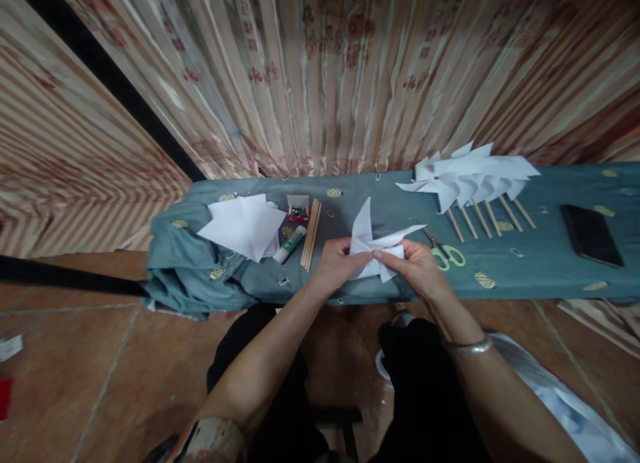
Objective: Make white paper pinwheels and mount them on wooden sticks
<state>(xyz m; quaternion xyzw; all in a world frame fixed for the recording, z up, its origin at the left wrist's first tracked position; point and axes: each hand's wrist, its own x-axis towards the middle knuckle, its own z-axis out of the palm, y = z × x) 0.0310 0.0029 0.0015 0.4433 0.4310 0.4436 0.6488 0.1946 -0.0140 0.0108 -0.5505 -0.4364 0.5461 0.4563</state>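
Between my two hands is a white paper pinwheel (pixel 364 233) with its blades folded inward, held above the front part of the cloth-covered table. My left hand (pixel 339 262) pinches its left side, the thumb pressing near the centre. From the right, my right hand (pixel 414 262) grips the paper, its thumb also at the middle. Both thumb tips nearly meet there; whether a pin sits under them I cannot tell. Just right of my right hand lie scissors (pixel 453 255) with yellow-green handles, partly hidden by it.
Left on the table (pixel 540 276) lie white paper sheets (pixel 245 224), a glue stick (pixel 290 244), a small box of metal pins (pixel 299 208) and several wooden sticks (pixel 311 235). At right are several stacked pinwheels on sticks (pixel 475 176) and a dark phone (pixel 593 235). A curtain (pixel 320 76) hangs behind.
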